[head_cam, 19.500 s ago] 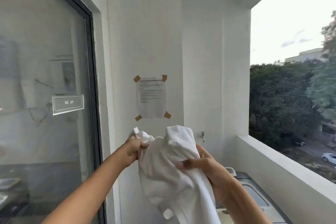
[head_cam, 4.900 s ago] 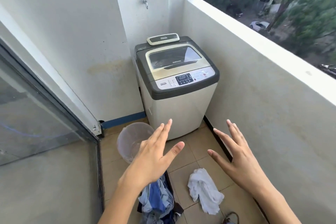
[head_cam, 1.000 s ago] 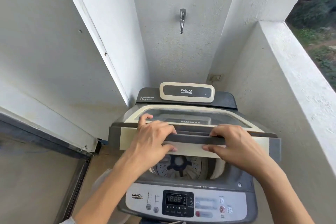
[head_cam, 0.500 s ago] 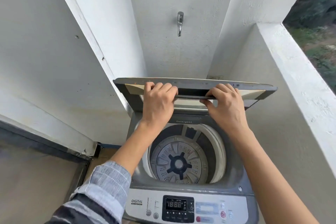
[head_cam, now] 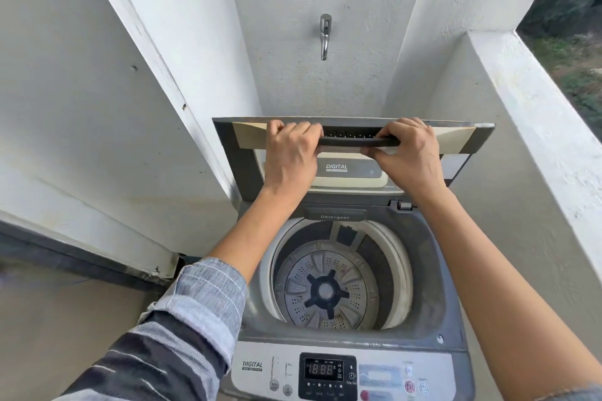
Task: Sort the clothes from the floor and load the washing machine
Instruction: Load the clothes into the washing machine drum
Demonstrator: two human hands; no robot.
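**Top-loading washer, lid raised, drum bare**

Item 1, nearest: control panel [head_cam: 345, 374] along the front edge of the washing machine [head_cam: 430, 273]; lit digital display, buttons to either side. Rigid plastic; not a place to lean or grip

Item 2: drum [head_cam: 329, 273], open to view, pale rim, perforated pulsator with a dark hub at the bottom. No clothes inside. Detergent drawer [head_cam: 335, 215] sits at its rear edge. Smooth hard walls; soft garments should drop in without snagging

Item 3: lid [head_cam: 456, 140], folded and tipped up toward the back wall, hinged at the rear. Judged light but stiff, glass-and-plastic panel, likely to fall shut if released short of its rest position. Best held at the dark handle bar [head_cam: 348, 142] across its upper edge

Item 4: left hand [head_cam: 288, 156], fingers curled over the lid's top edge at the handle's left end. Right hand [head_cam: 410, 153], clasping the handle's right end, thumb beneath

Item 5, farthest: wall tap [head_cam: 325, 36] above the machine; balcony parapet [head_cam: 534, 101] to the right

Clothes: none in view; loading not yet begun
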